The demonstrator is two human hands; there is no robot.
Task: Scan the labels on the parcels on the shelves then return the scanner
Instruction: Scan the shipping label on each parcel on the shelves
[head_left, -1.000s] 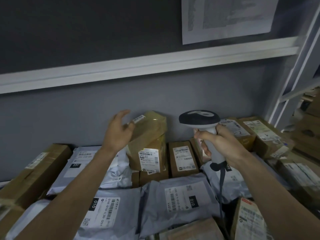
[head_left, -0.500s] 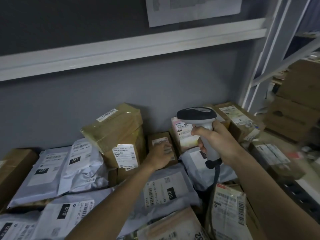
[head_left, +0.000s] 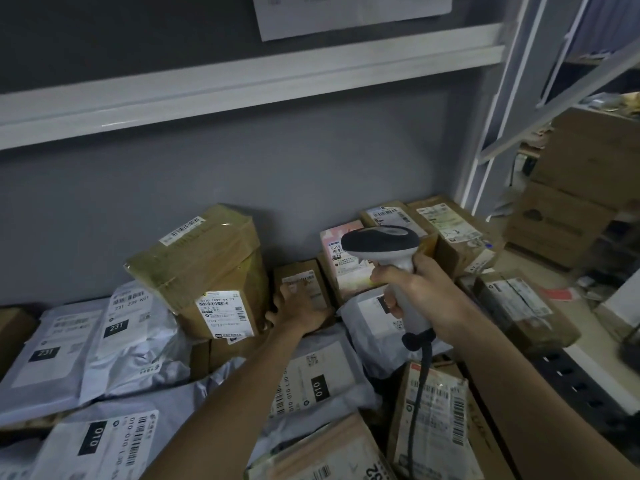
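The scanner [head_left: 388, 258] is upright in the right hand [head_left: 420, 299], whose fingers wrap round its pale handle; its dark head sits above the fist and points away toward the far parcels, and a black cable [head_left: 417, 393] hangs from the handle's base down over a labelled box [head_left: 433, 420] near the right. Just beyond the scanner's head a pink-labelled parcel [head_left: 337, 268] leans against the grey wall [head_left: 242, 174]. To the left of it the left hand [head_left: 299, 308] rests on a small brown box [head_left: 301, 282], fingers spread flat over its face below the label, gripping nothing. Left of that box a taped carton [head_left: 207, 261] sits tilted on other parcels, a barcode strip on its top and a white label on its near face. Further left lie grey mailer bags [head_left: 86, 344] marked 231, and nearer ones marked 010 [head_left: 100, 441]; another 010 bag [head_left: 311, 379] lies under the left forearm. At the far right, boxes with labels [head_left: 446, 226] crowd the shelf's corner, and a wrapped dark parcel [head_left: 519, 310] lies near the right edge. A white shelf board [head_left: 242, 81] runs above, with a printed sheet [head_left: 346, 12] on the wall over it. Brown cartons [head_left: 581, 188] stack up beyond the white frame [head_left: 498, 133] on the right.
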